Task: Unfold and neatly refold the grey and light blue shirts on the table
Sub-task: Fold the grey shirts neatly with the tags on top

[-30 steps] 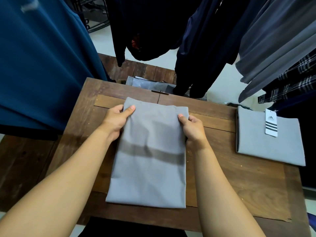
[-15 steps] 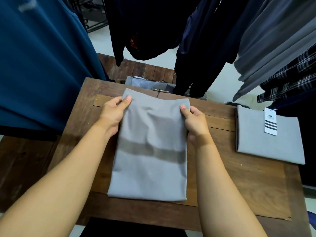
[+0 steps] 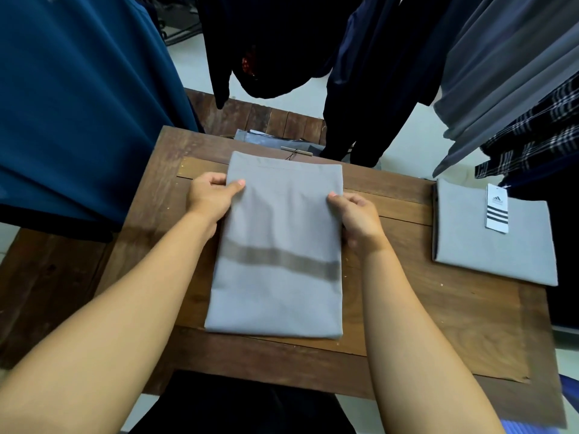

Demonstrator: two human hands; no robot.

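Teal fabric [image 3: 78, 98] hangs at far left, over the edge of the wooden table [image 3: 438, 324]. Next, the left hand [image 3: 208, 198] grips the left edge of the grey shirt [image 3: 279, 261], thumb on top and fingers curled under the cloth. That shirt lies folded into a long rectangle at the table's centre, a darker band crossing it. At its right edge the right hand [image 3: 355, 216] pinches the fabric the same way, though the fingers underneath are blurred. Farther right, well apart, a second folded shirt [image 3: 492, 249] lies flat, carrying a striped tag [image 3: 496, 208].
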